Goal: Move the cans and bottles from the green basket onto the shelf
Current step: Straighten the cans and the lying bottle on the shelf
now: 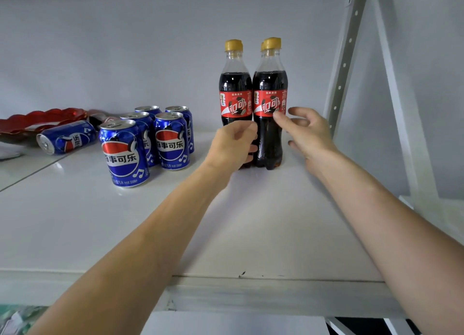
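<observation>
Fingers (251,148) of left hand (232,143) curl round the base of the left cola bottle (235,96), gripping it; right hand (307,136) fingers spread wide, just beside the right cola bottle (270,113), thumb tip near the label, contact unclear. Left to right on the white shelf (125,221): red dish (37,121), one blue can lying on its side (66,137), five upright blue cans (123,153), then both bottles upright, touching each other, more yellow caps behind.
</observation>
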